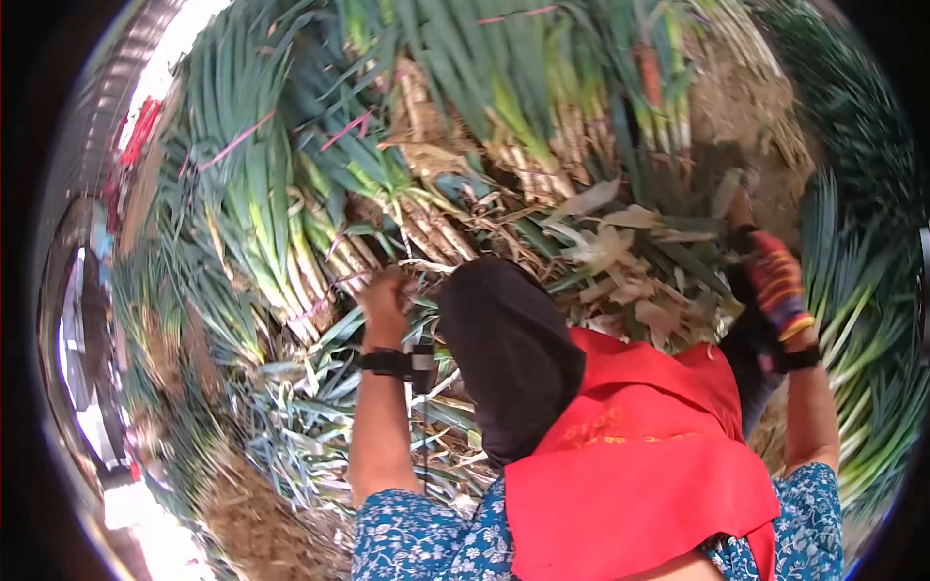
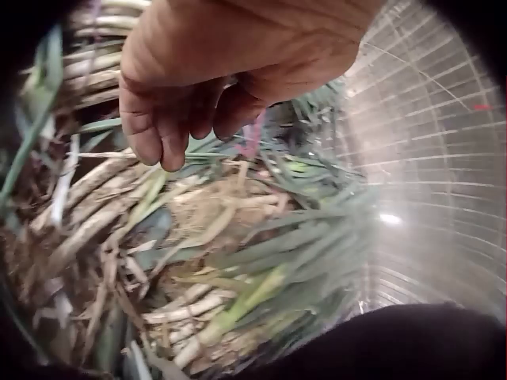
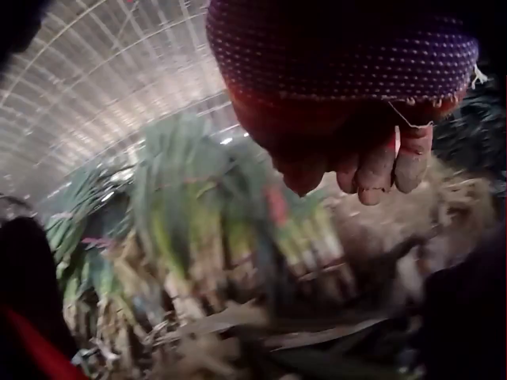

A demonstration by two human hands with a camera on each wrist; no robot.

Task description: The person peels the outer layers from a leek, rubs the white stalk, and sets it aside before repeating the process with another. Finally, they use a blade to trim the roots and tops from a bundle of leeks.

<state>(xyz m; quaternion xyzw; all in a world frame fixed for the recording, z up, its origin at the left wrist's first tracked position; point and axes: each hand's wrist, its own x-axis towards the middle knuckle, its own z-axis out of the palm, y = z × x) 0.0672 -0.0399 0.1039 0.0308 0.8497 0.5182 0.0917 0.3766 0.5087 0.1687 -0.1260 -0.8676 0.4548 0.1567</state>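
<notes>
Bare and loosely bent, the left hand (image 1: 386,302) is by the root ends of a leek bundle (image 1: 300,276) tied with pink bands. In the left wrist view the same hand (image 2: 230,59) hangs above pale leek stalks (image 2: 99,198), with nothing visible in its fingers. A red, yellow and purple fingerless glove covers the right hand (image 1: 778,281), which is beside loose leaf scraps (image 1: 605,247). Its bare fingertips point down in the right wrist view, where the hand (image 3: 341,119) shows no object in it; the palm side is dark.
Tied leek bundles (image 1: 523,87) lie across the far side. More leeks (image 1: 852,349) are along the right edge, and cut leaves (image 1: 300,426) cover the ground at the left. A dark-covered knee (image 1: 504,358) and a red apron (image 1: 639,484) are between the arms.
</notes>
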